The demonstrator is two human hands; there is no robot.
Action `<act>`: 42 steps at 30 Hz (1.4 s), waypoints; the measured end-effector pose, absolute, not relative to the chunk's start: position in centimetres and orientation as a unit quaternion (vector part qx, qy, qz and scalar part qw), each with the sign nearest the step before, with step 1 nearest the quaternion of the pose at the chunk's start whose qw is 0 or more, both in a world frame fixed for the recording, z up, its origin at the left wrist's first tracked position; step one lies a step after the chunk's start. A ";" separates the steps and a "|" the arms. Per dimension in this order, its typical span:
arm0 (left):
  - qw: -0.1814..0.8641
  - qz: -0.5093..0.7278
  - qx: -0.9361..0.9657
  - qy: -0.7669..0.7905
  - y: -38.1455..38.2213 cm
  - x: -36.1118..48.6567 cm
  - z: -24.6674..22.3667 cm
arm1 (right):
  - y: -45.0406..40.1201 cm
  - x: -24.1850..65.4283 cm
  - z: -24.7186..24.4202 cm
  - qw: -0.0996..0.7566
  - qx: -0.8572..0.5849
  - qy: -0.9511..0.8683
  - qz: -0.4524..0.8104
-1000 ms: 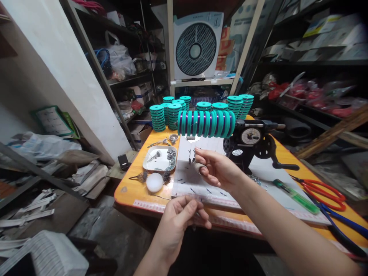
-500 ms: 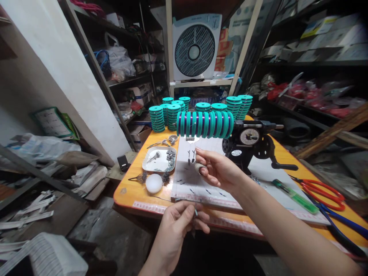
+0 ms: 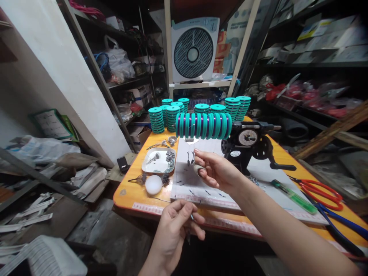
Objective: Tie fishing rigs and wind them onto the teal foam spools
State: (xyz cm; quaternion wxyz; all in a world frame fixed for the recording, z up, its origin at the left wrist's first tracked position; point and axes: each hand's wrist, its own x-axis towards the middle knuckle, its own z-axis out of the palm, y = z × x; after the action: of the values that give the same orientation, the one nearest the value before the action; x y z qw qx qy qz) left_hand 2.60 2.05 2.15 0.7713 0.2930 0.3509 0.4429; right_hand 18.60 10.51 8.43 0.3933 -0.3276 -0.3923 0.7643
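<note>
My left hand (image 3: 175, 230) is low at the table's front edge, pinching a small dark fishing rig (image 3: 191, 217) with a thin teal tip; a dark piece hangs below my fingers. My right hand (image 3: 217, 171) hovers above a white board (image 3: 184, 188) with small black rigs laid on it. A beige wrap (image 3: 199, 170) covers one of its fingers. Any thin line in that hand is too fine to see. Behind it, a row of teal spools (image 3: 203, 125) sits on a black hand-crank winder (image 3: 247, 142).
Stacks of teal spools (image 3: 156, 119) stand at the back of the orange table (image 3: 126, 195). A white tray (image 3: 158, 161) holds lead sinkers. A white ball (image 3: 153, 184), green screwdriver (image 3: 294, 196), red scissors (image 3: 322, 195) and blue-handled pliers (image 3: 342, 221) lie nearby. Cluttered shelves surround the table.
My left hand has dropped slightly and turned, with the small rig lower in its fingers. My right hand has hardly moved against the table, and the whole view has drifted slightly.
</note>
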 end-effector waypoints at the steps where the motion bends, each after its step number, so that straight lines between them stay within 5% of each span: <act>1: 0.772 0.443 0.291 0.351 2.0 2.6 2.2 | 10.5 18.6 8.4 0.392 -0.328 -0.393 0.764; 9: 0.722 0.453 0.350 0.389 1.6 2.2 1.6 | 10.1 18.4 8.0 0.398 -0.365 -0.484 0.688; 14: 0.519 0.456 0.505 0.517 1.3 0.8 0.5 | 11.3 17.8 7.2 0.455 -0.493 -0.624 0.401; 20: 0.187 0.498 0.665 0.525 1.5 -0.3 -0.9 | 12.2 17.1 6.8 0.425 -0.491 -0.651 0.393; 23: 0.120 0.535 0.673 0.497 1.7 0.0 -0.2 | 10.7 17.8 7.8 0.411 -0.475 -0.642 0.439; 26: 0.195 0.547 0.678 0.451 2.4 1.1 2.0 | 8.9 18.5 9.4 0.404 -0.442 -0.625 0.501; 32: 0.525 0.481 0.590 0.381 4.1 4.4 5.9 | 7.4 19.2 11.2 0.424 -0.353 -0.539 0.636; 42: 0.811 0.446 0.287 0.247 1.0 5.1 3.7 | 7.5 18.4 8.1 0.432 -0.360 -0.369 0.740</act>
State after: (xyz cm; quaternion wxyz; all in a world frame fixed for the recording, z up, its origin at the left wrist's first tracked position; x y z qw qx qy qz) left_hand 5.06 1.00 3.66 0.8111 0.2867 0.2470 0.4460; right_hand 18.40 7.53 8.07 0.4322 -0.3597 -0.3691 0.7400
